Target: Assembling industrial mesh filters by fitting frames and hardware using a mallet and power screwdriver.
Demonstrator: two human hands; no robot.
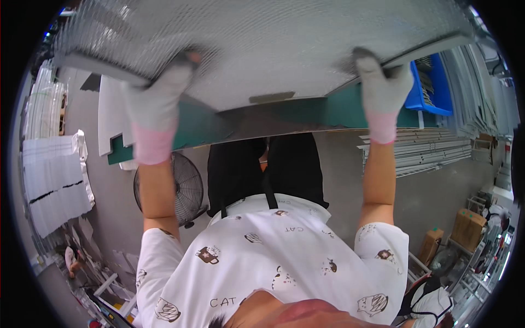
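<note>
A large grey panel (273, 49) with a fine ribbed or mesh-like surface and a grey rim spans the upper part of the view, tilted above a green-topped workbench (350, 112). At its near edge on the left, my left hand (158, 95), in a white glove with a pink cuff and dark fingertips, is closed on the rim. My right hand (384, 90), gloved alike, grips the same edge on the right. Both thumbs lie over the panel's upper face, smeared by motion; the other fingers are hidden underneath. A small dark slot or label (272, 97) shows near the panel's lower edge.
To the right of the bench stands a blue bin (437, 85) with small parts. Long white strips (421, 150) are stacked below it. A black floor fan (183, 183) is under the bench at left, with stacked white sheets (54, 180) farther left. Cardboard boxes (467, 227) sit at lower right.
</note>
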